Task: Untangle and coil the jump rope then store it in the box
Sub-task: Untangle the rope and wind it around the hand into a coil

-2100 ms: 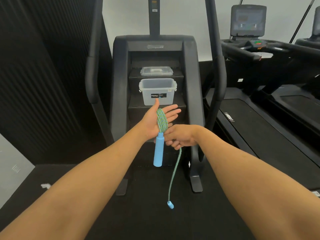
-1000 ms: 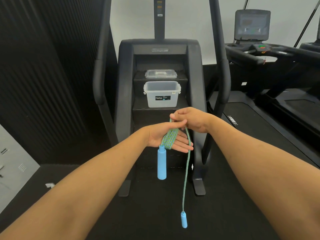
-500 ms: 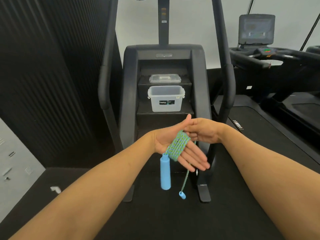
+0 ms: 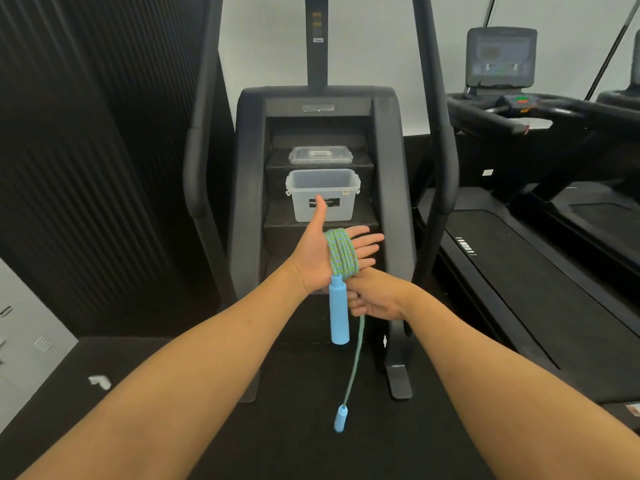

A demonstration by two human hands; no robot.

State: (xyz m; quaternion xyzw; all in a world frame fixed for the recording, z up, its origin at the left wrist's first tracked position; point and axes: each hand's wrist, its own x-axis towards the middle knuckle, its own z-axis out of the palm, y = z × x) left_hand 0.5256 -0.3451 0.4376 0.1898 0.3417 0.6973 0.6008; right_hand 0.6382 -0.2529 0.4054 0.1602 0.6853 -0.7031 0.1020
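The right hand (image 4: 375, 301) pinches the hanging tail of the green-and-blue braided jump rope (image 4: 341, 254), mostly coiled round the spread, flat left hand (image 4: 313, 254). A short length remains unwound; beyond, the clear plastic box (image 4: 346, 211) stands open, rope not yet stored.

A black stair climber (image 4: 249, 140) with 2 tall handrails (image 4: 194, 150) stands ahead on the dark floor (image 4: 294, 427), a treadmill (image 4: 519, 271) with a console screen (image 4: 500, 57) sits to its right, a black ribbed wall (image 4: 86, 150) rises at left beside a grey panel (image 4: 27, 323), and a small white scrap (image 4: 99, 381) lies on the floor.
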